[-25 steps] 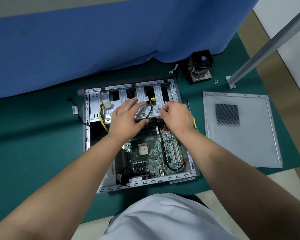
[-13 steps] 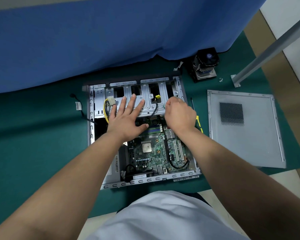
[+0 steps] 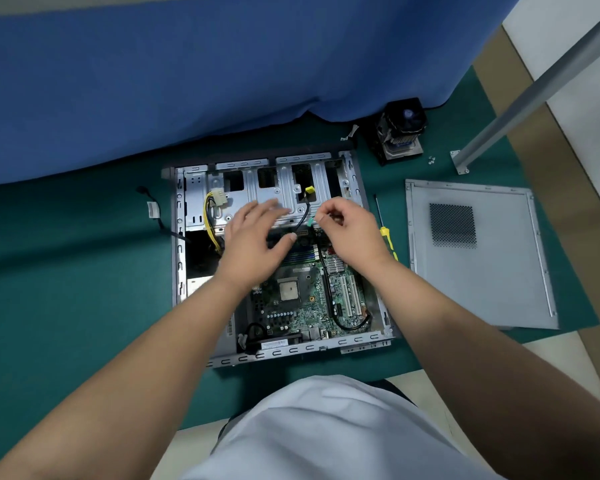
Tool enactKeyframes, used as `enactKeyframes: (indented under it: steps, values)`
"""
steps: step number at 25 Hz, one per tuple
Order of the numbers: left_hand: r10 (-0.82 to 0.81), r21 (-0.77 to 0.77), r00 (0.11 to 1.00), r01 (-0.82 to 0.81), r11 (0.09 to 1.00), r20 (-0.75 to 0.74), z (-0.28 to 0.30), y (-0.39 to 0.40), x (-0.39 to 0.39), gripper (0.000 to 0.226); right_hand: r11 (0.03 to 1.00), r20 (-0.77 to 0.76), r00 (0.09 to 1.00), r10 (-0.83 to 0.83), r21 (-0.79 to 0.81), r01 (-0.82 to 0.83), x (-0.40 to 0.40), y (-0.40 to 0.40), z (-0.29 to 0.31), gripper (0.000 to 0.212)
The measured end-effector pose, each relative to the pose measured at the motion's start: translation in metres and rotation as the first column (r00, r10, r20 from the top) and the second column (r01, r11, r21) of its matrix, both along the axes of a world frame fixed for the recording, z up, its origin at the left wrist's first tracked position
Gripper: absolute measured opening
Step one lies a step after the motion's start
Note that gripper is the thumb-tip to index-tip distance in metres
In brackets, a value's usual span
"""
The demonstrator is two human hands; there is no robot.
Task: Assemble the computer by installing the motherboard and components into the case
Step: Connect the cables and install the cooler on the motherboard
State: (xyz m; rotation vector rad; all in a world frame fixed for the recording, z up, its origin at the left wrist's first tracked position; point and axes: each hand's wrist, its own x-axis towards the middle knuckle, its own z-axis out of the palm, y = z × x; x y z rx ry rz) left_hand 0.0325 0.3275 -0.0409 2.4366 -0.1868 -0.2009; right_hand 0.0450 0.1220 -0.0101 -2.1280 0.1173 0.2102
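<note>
A: Motherboard (image 3: 302, 299) seated inside open case (image 3: 179, 237), flat on green mat (image 3: 66, 289). CPU cooler (image 3: 400, 129) and side panel (image 3: 475, 251) out on mat, well apart from board.

B: Change since half a second ago?

A: Right hand (image 3: 352, 230) lifted off drive cage (image 3: 257, 195), now pinching small green-tipped connector (image 3: 310, 221) at board's far edge. Left hand (image 3: 253, 244) slid back, fingers spread, blurred, holding nothing.

B: Meaning?

A: Probably cabling stage; connector not yet plugged. Cooler uninstalled, socket bare. Yellow-handled screwdriver (image 3: 385, 233) beside case.
</note>
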Motion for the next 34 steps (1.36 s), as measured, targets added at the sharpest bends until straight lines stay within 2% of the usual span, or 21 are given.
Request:
enactKeyframes:
  steps: [3,6,8,10,14,20,25,29,34]
  values:
    - [0.022,-0.025,0.994,-0.020,0.999,0.109,-0.001,-0.019,-0.034,0.030,0.995,0.027,0.996,0.090,0.049,-0.091,-0.016,0.008,-0.005,0.009]
    - [0.122,-0.099,0.992,-0.117,0.988,0.043,-0.003,-0.018,-0.049,0.022,0.985,0.025,0.985,0.170,-0.029,-0.169,-0.027,0.015,-0.011,0.008]
    - [0.119,-0.137,0.993,-0.117,0.984,0.008,-0.002,-0.009,-0.056,0.022,0.971,0.013,0.973,0.229,-0.070,-0.227,-0.034,0.020,-0.013,0.007]
    - [0.103,-0.079,0.994,-0.100,0.992,0.037,0.000,0.000,-0.058,0.023,0.958,0.006,0.961,0.276,-0.083,-0.275,-0.038,0.026,-0.014,0.007]
    - [0.078,0.152,0.989,-0.096,0.984,0.123,0.003,0.014,-0.054,0.023,0.953,-0.005,0.954,0.300,-0.039,-0.300,-0.039,0.037,-0.015,0.014]
    - [-0.007,0.235,0.996,-0.014,0.972,0.089,0.002,0.036,-0.057,0.022,0.962,0.001,0.963,0.270,-0.037,-0.269,-0.038,0.051,-0.032,0.009]
    - [-0.026,0.323,0.985,-0.030,0.946,0.170,-0.007,0.081,-0.052,0.043,0.933,-0.039,0.962,0.270,-0.234,-0.272,-0.039,0.060,-0.063,0.011]
    - [-0.053,0.452,0.990,-0.011,0.892,0.129,-0.018,0.093,-0.045,0.055,0.828,-0.004,0.960,0.279,-0.506,-0.242,-0.037,0.078,-0.085,0.012]
    - [-0.032,0.476,0.968,-0.094,0.874,0.248,-0.028,0.092,-0.044,0.056,0.732,0.074,0.899,0.432,-0.611,-0.302,-0.021,0.101,-0.102,0.016]
